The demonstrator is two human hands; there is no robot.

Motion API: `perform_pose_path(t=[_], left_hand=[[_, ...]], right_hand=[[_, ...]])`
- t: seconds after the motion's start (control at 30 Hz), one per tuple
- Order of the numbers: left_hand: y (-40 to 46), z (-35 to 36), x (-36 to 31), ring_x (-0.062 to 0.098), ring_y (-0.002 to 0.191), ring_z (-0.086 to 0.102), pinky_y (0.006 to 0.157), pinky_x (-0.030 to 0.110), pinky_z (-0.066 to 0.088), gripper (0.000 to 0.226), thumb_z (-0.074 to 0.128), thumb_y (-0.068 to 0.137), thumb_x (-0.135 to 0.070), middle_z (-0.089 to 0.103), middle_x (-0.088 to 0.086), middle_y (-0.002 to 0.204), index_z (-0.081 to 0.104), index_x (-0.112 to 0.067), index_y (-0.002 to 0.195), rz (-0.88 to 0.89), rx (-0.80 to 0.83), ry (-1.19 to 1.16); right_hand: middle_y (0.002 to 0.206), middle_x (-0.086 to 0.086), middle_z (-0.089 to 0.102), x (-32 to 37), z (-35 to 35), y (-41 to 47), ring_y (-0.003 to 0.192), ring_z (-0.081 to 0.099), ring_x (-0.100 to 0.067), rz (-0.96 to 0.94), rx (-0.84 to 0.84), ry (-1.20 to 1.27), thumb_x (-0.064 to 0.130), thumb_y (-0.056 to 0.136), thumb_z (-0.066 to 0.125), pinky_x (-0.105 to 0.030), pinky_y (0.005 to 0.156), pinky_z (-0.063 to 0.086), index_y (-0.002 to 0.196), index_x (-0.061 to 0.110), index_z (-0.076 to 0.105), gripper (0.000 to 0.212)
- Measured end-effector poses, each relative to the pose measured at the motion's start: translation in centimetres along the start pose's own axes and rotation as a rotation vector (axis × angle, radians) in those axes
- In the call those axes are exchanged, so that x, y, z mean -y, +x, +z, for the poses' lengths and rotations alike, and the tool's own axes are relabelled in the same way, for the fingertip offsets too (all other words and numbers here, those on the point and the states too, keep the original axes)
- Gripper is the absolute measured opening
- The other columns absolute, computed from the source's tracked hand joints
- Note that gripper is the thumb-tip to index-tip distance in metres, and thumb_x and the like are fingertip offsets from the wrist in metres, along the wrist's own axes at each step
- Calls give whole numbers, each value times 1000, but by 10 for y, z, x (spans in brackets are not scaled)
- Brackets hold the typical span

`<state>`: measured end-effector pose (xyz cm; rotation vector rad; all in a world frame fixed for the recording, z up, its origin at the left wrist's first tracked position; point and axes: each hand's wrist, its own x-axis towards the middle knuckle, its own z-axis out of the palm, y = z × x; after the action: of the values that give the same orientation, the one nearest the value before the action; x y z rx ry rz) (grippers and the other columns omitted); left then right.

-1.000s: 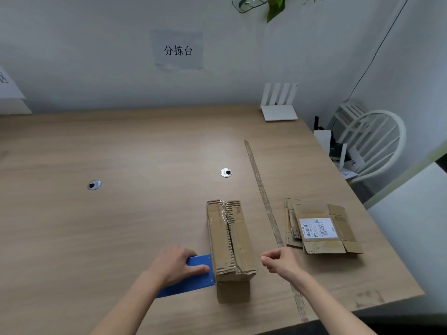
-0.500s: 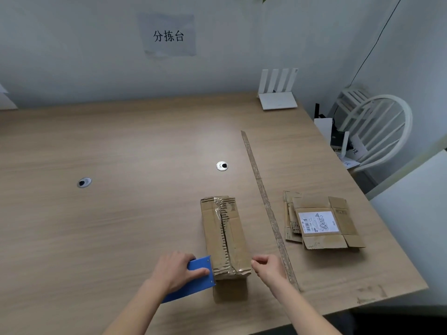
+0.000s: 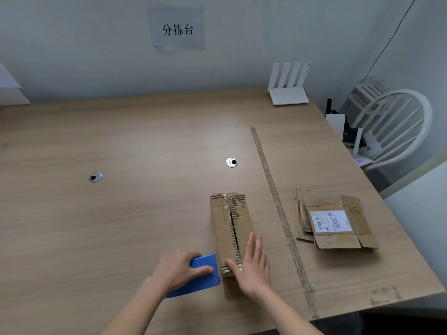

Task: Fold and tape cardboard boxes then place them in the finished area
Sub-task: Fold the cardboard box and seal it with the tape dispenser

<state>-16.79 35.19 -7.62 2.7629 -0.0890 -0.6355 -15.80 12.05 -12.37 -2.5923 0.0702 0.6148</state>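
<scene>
Corrugated cardboard box (image 3: 231, 228), long rectangular, sat on woodgrain table (image 3: 121, 213) left of tape strip (image 3: 278, 201); top seam ragged. R hand (image 3: 251, 267) lay flat, fingers straight, on box's near end. L hand (image 3: 179, 268) gripped blue plastic tape dispenser (image 3: 200, 276) beside box. Flattened cartons (image 3: 333, 221) lay right of strip.

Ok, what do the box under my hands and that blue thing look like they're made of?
Box: brown corrugated cardboard, matte; fluted edges show along the seam, with glossy clear tape. Blue dispenser: smooth, evenly coloured, probably plastic, though painted metal can't be ruled out.
</scene>
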Motion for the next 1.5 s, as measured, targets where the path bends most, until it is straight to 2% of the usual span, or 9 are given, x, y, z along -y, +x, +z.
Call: perform_pose_path(t=[0.27,0.53,0.63,0.8,0.97,1.1,1.17,1.37,1.5], left_hand=[[-4,-6,22,13,76,61,59,29,37,74,33,70,-91,68,-9,86,68,-34,100,-43,14,29],[10,23,-16,26,84,66,60,35,33,58,38,87,-79,70,2,91,55,-23,83,-88,-77,368],[8,36,-18,25,90,67,64,34,36,53,45,90,-71,71,2,98,64,-21,94,-165,-46,412],[-6,49,9,19,87,69,59,31,36,51,35,90,-79,71,-5,94,48,-29,92,-308,-188,262],[-16,50,21,20,87,69,59,32,34,55,41,89,-77,72,-5,91,54,-31,115,-320,-238,256],[-21,62,30,28,82,67,70,37,43,57,59,87,-67,70,3,86,62,-23,124,-294,-216,222],[-22,65,35,30,75,67,68,37,45,58,68,82,-64,70,5,80,68,-21,121,-279,-278,216],[-24,68,52,19,104,61,83,33,41,83,30,88,-81,64,-4,116,27,-33,156,-316,-194,313],[-25,51,37,28,83,67,75,41,52,99,28,74,-88,68,6,91,63,-16,132,-268,-449,122]], right_hand=[[161,-4,-38,4,-8,-1,155,-10,-30,-3,56,-26,74,93,39,-43,125,0,140,21,-47,111],[161,-2,-37,9,-8,-6,156,-10,-29,-7,41,-13,73,93,40,-43,125,0,140,21,-46,111],[160,-1,-39,6,-7,-7,155,-13,-28,-17,48,3,75,92,39,-43,125,-1,142,22,-45,111],[154,-3,-45,9,-7,-10,148,-24,-19,1,19,-21,90,75,45,-46,122,-11,144,22,-44,132],[164,-24,-16,42,8,-10,154,-4,-38,102,-162,-130,72,62,58,-48,126,-2,154,4,-24,140],[164,-25,-8,50,10,-10,153,3,-39,134,-138,-154,66,62,57,-48,126,4,156,5,-18,135],[164,-22,-4,39,-1,-5,152,6,-38,99,-103,-142,69,61,60,-46,125,9,156,9,-18,138],[167,-12,-11,-16,-67,23,155,-1,-31,-171,91,-345,61,61,76,-45,125,8,157,26,-22,142],[167,1,-18,-32,-103,47,156,-9,-20,-416,272,-630,41,63,88,-39,126,-3,156,39,-21,143]])
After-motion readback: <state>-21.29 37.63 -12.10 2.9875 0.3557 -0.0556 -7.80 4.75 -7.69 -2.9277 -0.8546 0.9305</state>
